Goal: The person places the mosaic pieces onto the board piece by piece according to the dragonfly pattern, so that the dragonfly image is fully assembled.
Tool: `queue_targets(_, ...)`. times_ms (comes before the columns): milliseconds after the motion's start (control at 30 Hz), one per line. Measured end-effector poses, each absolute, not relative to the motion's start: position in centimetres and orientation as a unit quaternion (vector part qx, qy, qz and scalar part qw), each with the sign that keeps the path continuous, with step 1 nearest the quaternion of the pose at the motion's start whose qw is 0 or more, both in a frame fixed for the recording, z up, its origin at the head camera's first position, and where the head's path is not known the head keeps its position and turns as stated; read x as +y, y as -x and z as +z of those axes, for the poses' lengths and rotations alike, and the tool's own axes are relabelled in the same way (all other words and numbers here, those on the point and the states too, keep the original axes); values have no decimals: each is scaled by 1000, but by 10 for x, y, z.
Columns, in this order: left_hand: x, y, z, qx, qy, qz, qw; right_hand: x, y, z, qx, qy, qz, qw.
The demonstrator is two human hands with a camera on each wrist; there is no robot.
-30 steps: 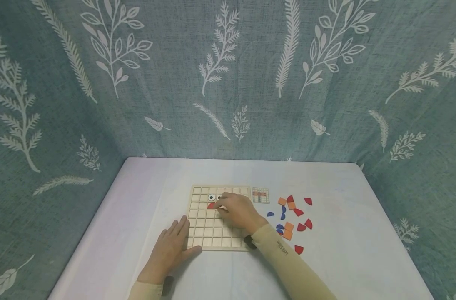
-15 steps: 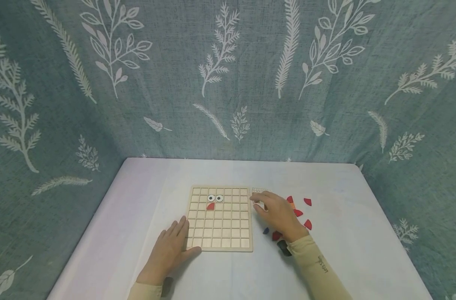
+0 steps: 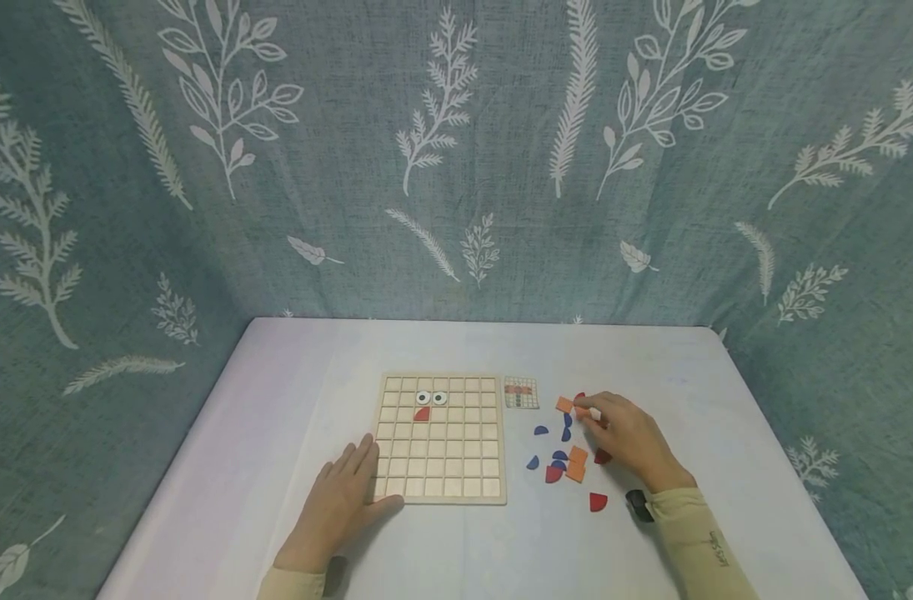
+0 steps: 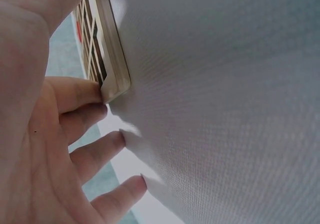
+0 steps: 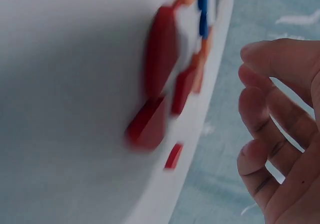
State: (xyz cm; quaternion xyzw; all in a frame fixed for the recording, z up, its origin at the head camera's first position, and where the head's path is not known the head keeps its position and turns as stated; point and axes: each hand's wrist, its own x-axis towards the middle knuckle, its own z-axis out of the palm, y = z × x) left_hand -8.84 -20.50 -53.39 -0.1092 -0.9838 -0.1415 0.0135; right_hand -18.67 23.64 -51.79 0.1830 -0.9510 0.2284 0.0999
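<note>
A square wooden grid board (image 3: 456, 468) lies flat on the table. My left hand (image 3: 334, 500) rests at its left edge with fingers extended, the thumb by the front left corner; in the left wrist view the fingertips meet the board's side (image 4: 118, 71). Two round eye tiles (image 3: 423, 398) and a red quarter-circle tile (image 3: 422, 413) sit in the board's upper cells. Over the loose pieces at right is my right hand (image 3: 636, 437), fingers loosely bent, close above an orange square tile (image 3: 582, 413). In the right wrist view nothing shows between thumb and fingers, and red tiles (image 5: 161, 53) lie beyond.
A small printed pattern card (image 3: 521, 392) lies just right of the board. Blue half-circle tiles (image 3: 541, 431), orange squares (image 3: 579, 456) and red quarter circles (image 3: 598, 502) are scattered to the right. Patterned green-blue cloth (image 3: 456, 167) hangs behind and beside the white table (image 3: 426, 558).
My right hand has left the board, crossing right past the pattern card to the loose tiles. The eye tiles and red tile are now uncovered. My left hand has stayed put.
</note>
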Motion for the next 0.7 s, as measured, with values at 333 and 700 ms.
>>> queue_targets(333,-205,88,-536,-984,105,-143,11,257,180,-519,-969,-147,193,52)
queue_targets(700,-205,88,-533,-984,104,-142,-3,258,184,-525,-971,-145,188,8)
